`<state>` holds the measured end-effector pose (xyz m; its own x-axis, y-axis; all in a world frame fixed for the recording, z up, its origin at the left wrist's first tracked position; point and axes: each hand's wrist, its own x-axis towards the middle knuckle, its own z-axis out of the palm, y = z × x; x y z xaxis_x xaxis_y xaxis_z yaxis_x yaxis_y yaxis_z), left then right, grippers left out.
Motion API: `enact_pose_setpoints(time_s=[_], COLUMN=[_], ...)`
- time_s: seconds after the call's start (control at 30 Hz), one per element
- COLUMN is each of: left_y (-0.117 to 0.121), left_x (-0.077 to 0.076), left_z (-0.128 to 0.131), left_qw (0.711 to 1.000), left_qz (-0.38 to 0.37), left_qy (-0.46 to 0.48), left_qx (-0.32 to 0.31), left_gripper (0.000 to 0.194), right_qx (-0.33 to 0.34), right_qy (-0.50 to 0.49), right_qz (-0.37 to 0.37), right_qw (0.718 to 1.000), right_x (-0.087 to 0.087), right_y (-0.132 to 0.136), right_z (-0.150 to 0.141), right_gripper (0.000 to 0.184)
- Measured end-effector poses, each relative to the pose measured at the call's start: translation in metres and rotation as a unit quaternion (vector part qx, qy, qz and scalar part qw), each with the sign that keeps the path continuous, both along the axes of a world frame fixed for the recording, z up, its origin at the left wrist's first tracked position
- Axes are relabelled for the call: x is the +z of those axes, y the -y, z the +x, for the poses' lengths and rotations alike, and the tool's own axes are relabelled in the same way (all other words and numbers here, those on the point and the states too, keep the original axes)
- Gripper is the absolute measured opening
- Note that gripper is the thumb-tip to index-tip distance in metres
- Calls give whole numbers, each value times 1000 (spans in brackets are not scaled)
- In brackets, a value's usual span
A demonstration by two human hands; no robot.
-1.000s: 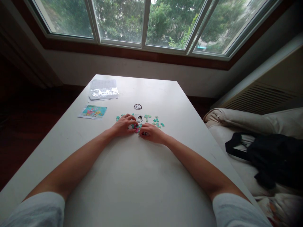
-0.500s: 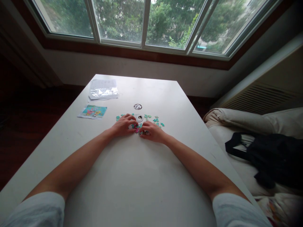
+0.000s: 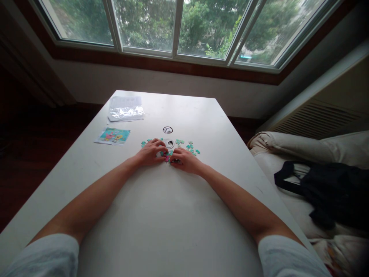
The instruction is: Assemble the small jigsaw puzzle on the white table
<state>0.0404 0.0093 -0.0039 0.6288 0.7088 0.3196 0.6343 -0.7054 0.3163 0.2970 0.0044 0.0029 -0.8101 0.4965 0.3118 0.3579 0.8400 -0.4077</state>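
Small jigsaw puzzle pieces, mostly teal with some pink, lie on the white table. My left hand (image 3: 152,152) rests with fingers arched and thumb below, its tips on the pink and teal puzzle pieces (image 3: 166,157). Facing it, my right hand (image 3: 186,159) is curled with its fingertips on the same cluster; its fingers partly hide the pieces there. Just beyond the hands sits a round silvery tin-like object (image 3: 169,144). More loose teal pieces (image 3: 190,146) are spread right of it, and a few (image 3: 143,143) lie left.
A round dark-rimmed disc (image 3: 167,130) lies farther back on the table (image 3: 173,215). On the left are a colourful cartoon picture sheet (image 3: 113,136) and papers in a clear plastic sleeve (image 3: 126,109). Right of the table, a sofa (image 3: 268,156) holds dark clothing (image 3: 331,188).
Both hands stay in nearly the same place over the pieces. The right fingers shift very slightly; the table items have not moved.
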Motion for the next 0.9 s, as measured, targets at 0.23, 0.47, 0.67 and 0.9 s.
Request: enact_pose_setpoints(time_s=[0.23, 0.47, 0.67, 0.9], left_y=[0, 1, 1, 1], left_x=[-1, 1, 2, 2], left_z=[1, 1, 2, 2], left_qw=[1000, 1000, 1000, 1000], left_qz=[1, 4, -2, -4], left_qy=[3, 0, 2, 0], left_qx=[-3, -1, 0, 2], left_gripper=[27, 27, 27, 27], right_qx=[22, 3, -6, 10], right_qy=[13, 1, 9, 4], right_qz=[23, 8, 16, -2], right_qw=[999, 1000, 1000, 1000], right_x=[2, -4, -4, -2], right_y=[0, -1, 0, 0], right_z=[-2, -2, -1, -1], right_gripper=[7, 11, 26, 19])
